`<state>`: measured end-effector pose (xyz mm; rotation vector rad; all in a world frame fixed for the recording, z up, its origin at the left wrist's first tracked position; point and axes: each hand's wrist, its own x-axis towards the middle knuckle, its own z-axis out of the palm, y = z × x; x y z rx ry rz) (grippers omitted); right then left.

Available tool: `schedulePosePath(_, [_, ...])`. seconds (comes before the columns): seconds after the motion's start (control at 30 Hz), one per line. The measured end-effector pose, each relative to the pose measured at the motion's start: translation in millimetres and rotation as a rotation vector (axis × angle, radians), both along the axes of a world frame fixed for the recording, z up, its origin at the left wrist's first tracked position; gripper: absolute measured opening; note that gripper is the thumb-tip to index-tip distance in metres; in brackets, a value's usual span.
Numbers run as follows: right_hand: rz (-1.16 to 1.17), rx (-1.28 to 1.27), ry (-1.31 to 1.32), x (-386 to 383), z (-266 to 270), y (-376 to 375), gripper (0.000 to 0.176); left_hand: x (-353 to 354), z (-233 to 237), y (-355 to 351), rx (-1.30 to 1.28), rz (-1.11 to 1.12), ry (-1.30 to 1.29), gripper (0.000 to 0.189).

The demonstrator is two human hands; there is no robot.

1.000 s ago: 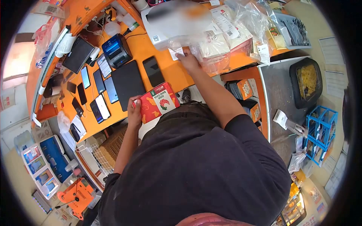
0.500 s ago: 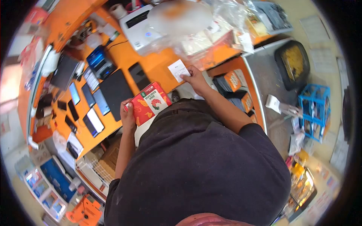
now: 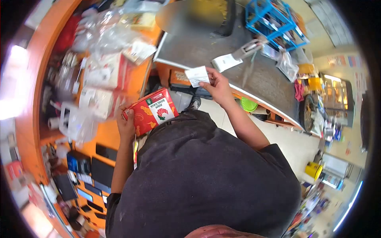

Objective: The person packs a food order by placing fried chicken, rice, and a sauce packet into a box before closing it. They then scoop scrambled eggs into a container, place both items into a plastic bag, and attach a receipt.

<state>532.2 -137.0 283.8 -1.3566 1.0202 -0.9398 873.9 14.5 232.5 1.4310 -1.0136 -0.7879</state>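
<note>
My left hand (image 3: 126, 123) grips the left end of a flat red food box (image 3: 143, 115) with a white label and a red rooster-like picture. The box lies tilted in front of my waist. Between thumb and fingers of my right hand (image 3: 217, 86), a small white printed paper slip (image 3: 196, 76) is pinched by its right edge. Its print is too small to read. The slip is held in front of the grey-topped counter (image 3: 190, 49), and a white pad of paper (image 3: 226, 62) lies on that counter just beyond my right hand.
A blue plastic rack (image 3: 274, 20) stands at the counter's back. To the left, the orange desk (image 3: 105, 133) bears plastic bags (image 3: 103, 31), white-and-red boxes (image 3: 104, 71) and several phones. Tiled floor (image 3: 281, 144) shows at the right, with a green round item (image 3: 249, 104) under the counter.
My body and view have turned right, from the orange desk toward the grey counter. The red box and the paper slip have stayed in my hands.
</note>
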Motion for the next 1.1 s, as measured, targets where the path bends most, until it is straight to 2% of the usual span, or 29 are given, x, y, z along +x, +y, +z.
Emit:
schedulePosePath(0.03, [-0.014, -0.046, 0.044, -22, -6, -9, 0.057, -14, 5, -25, -0.015, -0.031, -0.11, 0.027])
schedulePosePath(0.13, [-0.181, -0.036, -0.036, -68, 0, -37, 0.068, -66, -8, -109, 0.118, -0.155, -0.003, 0.03])
schedulePosePath(0.17, [-0.2, -0.016, -0.045, -86, -2, -47, 0.073, -77, -28, -140, 0.123, -0.188, 0.095, 0.032])
schedulePosePath(0.23, [-0.283, 0.05, -0.106, -119, -9, -58, 0.07, -96, -72, -205, 0.139, -0.222, 0.025, 0.033])
schedulePosePath(0.33, [-0.348, 0.163, -0.134, -153, -18, -77, 0.063, -119, -92, -292, 0.269, -0.285, -0.042, 0.032])
schedulePosePath(0.4, [-0.36, 0.237, -0.14, -164, -11, -86, 0.062, -123, -108, -340, 0.248, -0.262, -0.181, 0.038])
schedulePosePath(0.47, [-0.383, 0.256, -0.123, -170, -10, -98, 0.049, -125, -103, -372, 0.052, -0.143, -0.567, 0.047])
schedulePosePath(0.5, [-0.387, 0.25, -0.113, -171, -12, -103, 0.046, -126, -99, -383, -0.051, -0.091, -0.757, 0.051])
schedulePosePath(0.6, [-0.386, 0.196, -0.122, -164, -15, -118, 0.042, -176, -26, -386, -0.138, -0.455, -0.496, 0.065])
schedulePosePath(0.67, [-0.371, 0.16, -0.138, -150, -15, -127, 0.042, -229, 31, -370, -0.284, -0.776, -0.55, 0.068])
schedulePosePath(0.73, [-0.306, 0.136, -0.12, -139, -13, -135, 0.043, -262, 63, -358, -0.249, -0.998, -0.447, 0.068])
schedulePosePath(0.83, [-0.258, 0.076, -0.094, -128, -1, -146, 0.041, -271, 62, -369, -0.268, -1.038, -0.349, 0.052])
schedulePosePath(0.93, [-0.314, 0.015, 0.054, -120, 7, -152, 0.032, -258, 57, -380, -0.003, -1.164, -0.241, 0.033])
schedulePosePath(1.03, [-0.321, -0.204, 0.452, -110, 29, -155, 0.021, -244, 61, -384, 0.109, -1.181, -0.242, 0.018])
schedulePosePath(1.1, [-0.379, -0.342, 0.427, -101, 26, -161, 0.017, -237, 62, -387, 0.044, -1.202, -0.291, 0.016])
